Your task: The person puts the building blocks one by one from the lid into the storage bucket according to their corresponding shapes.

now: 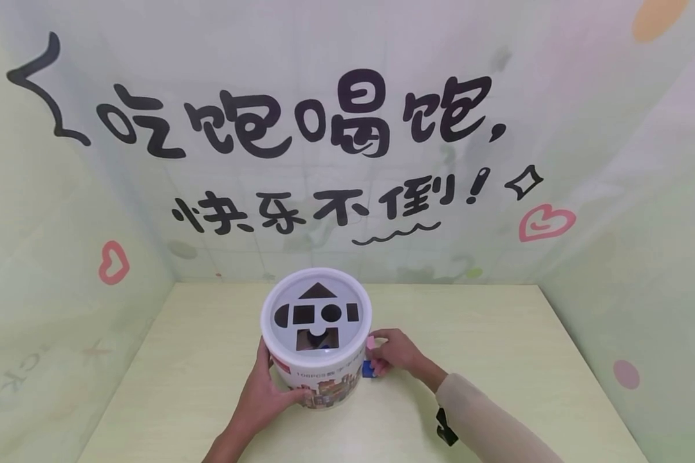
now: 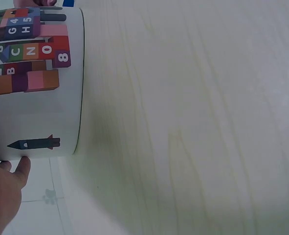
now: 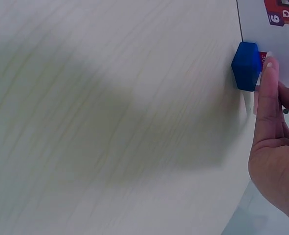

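A white round tub (image 1: 317,360) with a shape-sorter lid (image 1: 347,289) stands upright on the table, printed with lettered and numbered blocks. My left hand (image 1: 260,395) grips its left side, thumb across the front; the far fingers are hidden behind it. That hand (image 2: 5,193) shows only partly in the left wrist view. At the tub's right side my right hand (image 1: 402,354) pinches a pink block (image 1: 370,343). Low against the tub is a blue block (image 3: 246,66), touched by the fingertips of the right hand (image 3: 276,142); whether it is held too I cannot tell.
The lid has a triangle, a half-round, a square, a circle, a narrow rectangle and a larger notched cutout. Pale wood-grain tabletop (image 1: 179,360) surrounds the tub. Printed walls (image 1: 347,38) enclose it behind and at both sides. A black strap piece (image 1: 446,427) hangs by the right sleeve.
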A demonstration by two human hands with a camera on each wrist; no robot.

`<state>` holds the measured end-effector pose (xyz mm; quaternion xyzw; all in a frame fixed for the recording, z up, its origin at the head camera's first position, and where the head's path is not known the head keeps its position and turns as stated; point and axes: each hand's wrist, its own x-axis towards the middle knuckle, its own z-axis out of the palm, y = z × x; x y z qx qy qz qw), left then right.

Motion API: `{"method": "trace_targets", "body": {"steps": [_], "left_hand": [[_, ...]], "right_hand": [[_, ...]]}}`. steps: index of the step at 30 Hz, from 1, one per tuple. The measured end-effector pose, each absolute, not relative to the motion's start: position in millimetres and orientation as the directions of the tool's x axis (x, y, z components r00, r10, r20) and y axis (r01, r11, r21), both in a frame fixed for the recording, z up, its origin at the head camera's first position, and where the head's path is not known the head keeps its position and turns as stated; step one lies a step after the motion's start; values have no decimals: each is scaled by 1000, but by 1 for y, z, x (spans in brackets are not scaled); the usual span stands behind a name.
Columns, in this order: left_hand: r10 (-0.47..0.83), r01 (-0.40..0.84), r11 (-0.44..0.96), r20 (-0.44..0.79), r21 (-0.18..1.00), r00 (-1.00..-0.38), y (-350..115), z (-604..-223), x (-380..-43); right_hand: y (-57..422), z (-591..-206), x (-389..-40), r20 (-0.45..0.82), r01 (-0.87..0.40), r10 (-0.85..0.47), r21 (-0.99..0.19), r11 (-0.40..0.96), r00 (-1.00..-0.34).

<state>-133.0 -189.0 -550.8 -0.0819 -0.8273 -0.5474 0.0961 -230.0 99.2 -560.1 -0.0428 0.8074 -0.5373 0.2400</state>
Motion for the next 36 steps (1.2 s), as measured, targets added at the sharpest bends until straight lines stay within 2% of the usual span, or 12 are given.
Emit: {"method": "trace_targets", "body": {"steps": [14,23,31,36], "left_hand": [[31,248,395,257,885,-966,-189,-552,-134],[26,228,394,237,890,-971,-183,-536,-129],[29,244,394,254,886,-967,-188,-554,-135],[28,239,405,249,883,-968,-182,-529,-126]], "right_hand": [[99,-534,-219,-258,99,-397,-921,378,-881],[101,-517,-212,-232,81,-412,-932,353,-881],[104,-510,-204,-206,61,-425,-942,330,-882],[105,-498,-196,-206,70,-426,-947,315,-881]]}}
